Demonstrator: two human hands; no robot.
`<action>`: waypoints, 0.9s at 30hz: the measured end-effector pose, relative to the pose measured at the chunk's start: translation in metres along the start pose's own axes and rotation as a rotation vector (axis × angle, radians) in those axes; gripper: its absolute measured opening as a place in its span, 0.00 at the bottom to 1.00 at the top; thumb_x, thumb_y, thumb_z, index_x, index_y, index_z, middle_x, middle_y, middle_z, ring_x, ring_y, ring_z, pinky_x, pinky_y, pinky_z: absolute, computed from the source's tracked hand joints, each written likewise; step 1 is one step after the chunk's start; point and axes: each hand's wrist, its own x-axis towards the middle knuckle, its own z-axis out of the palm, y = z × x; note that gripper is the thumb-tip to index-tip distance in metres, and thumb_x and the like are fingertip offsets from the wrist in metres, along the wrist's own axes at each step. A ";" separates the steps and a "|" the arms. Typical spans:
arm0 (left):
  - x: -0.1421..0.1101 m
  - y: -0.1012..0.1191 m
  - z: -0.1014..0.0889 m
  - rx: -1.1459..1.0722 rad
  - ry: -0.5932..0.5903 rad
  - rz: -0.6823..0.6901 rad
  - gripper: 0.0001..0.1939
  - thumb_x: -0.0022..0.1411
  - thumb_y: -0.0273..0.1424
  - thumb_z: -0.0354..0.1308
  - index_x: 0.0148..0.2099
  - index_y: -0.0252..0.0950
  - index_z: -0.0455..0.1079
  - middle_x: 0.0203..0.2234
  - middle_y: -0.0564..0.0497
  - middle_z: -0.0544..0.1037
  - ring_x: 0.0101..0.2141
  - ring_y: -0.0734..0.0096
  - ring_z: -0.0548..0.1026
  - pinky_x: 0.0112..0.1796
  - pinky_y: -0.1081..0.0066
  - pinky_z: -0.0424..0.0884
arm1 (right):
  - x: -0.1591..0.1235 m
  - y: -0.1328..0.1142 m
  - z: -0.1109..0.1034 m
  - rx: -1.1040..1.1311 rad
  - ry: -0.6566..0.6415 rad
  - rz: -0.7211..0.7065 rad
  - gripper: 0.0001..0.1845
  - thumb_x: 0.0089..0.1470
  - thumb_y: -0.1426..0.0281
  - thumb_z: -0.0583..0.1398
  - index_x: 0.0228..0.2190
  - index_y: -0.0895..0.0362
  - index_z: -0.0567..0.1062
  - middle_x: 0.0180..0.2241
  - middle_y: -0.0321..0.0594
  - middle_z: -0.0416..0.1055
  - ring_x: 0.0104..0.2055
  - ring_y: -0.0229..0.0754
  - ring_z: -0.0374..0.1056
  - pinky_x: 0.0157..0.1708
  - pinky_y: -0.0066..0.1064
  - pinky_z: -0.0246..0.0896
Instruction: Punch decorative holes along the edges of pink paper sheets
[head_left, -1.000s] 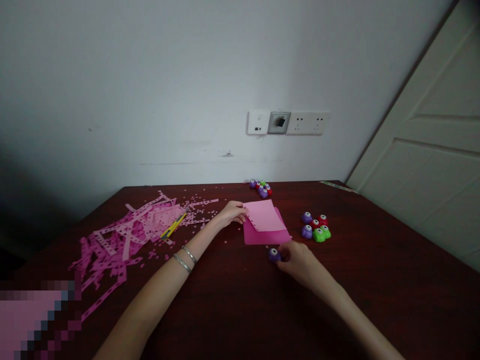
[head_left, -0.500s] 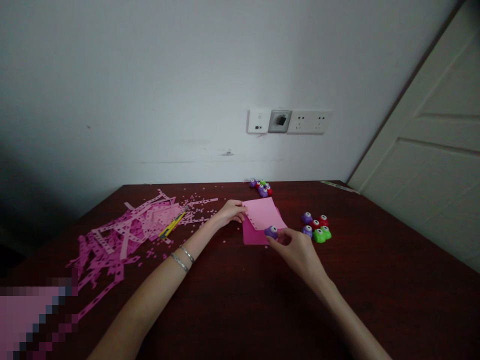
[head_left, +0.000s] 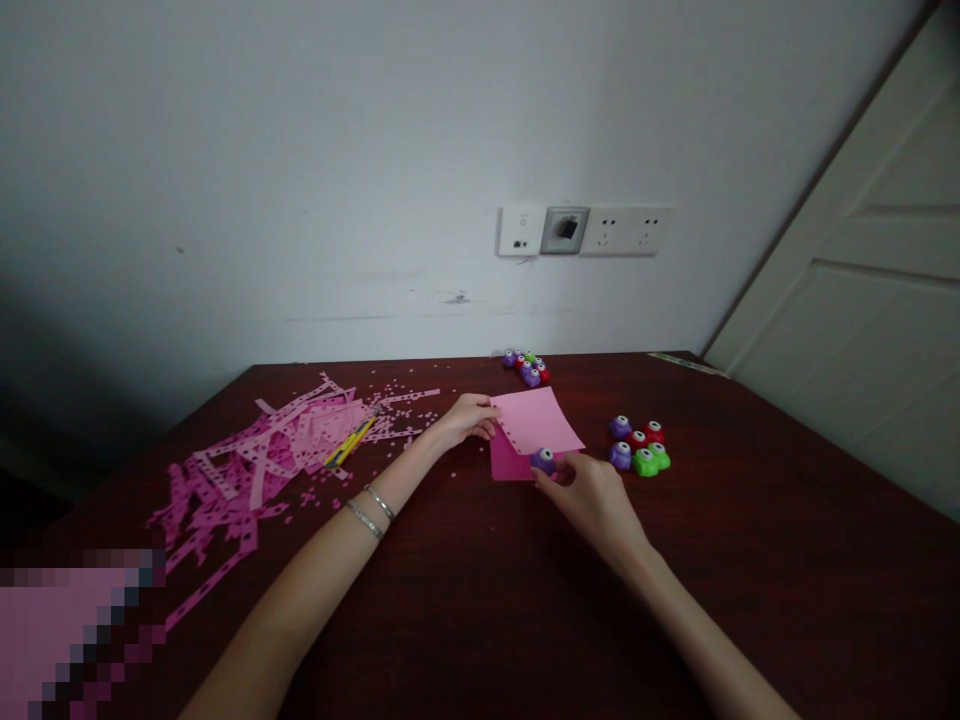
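Stretched in from lower left, pinching with the left hand (head_left: 471, 418) the left edge of a light pink square paper sheet (head_left: 536, 424), mid-frame. Angled in from lower right, pinching in the right hand (head_left: 596, 490) a purple rounded plastic piece (head_left: 541, 462) with an eye-like top, at the sheet's near edge.

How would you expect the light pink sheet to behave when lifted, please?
The light pink sheet looks like thin paper, so it is probably light and floppy. Held near its corner by the left hand, the free side may sag. Small holes along its left edge could make it tear there.
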 end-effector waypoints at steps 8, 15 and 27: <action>0.002 -0.002 -0.001 -0.021 -0.007 0.001 0.07 0.51 0.27 0.61 0.28 0.31 0.65 0.18 0.52 0.73 0.16 0.79 0.70 0.18 0.79 0.66 | -0.001 0.000 0.002 -0.016 -0.013 0.002 0.13 0.47 0.62 0.58 0.19 0.56 0.71 0.20 0.38 0.71 0.23 0.39 0.66 0.24 0.27 0.53; 0.002 -0.004 -0.001 -0.011 -0.019 0.006 0.07 0.51 0.26 0.60 0.29 0.30 0.65 0.17 0.52 0.73 0.16 0.79 0.70 0.18 0.79 0.66 | 0.000 0.001 0.005 -0.035 0.010 -0.008 0.12 0.47 0.62 0.58 0.20 0.56 0.71 0.21 0.38 0.72 0.24 0.39 0.67 0.26 0.27 0.53; 0.001 -0.002 0.000 0.010 -0.014 -0.013 0.08 0.51 0.28 0.62 0.29 0.31 0.65 0.16 0.53 0.72 0.16 0.80 0.70 0.19 0.79 0.65 | 0.000 0.002 0.005 -0.049 0.017 -0.021 0.13 0.47 0.62 0.58 0.19 0.56 0.70 0.21 0.39 0.72 0.24 0.39 0.67 0.25 0.27 0.53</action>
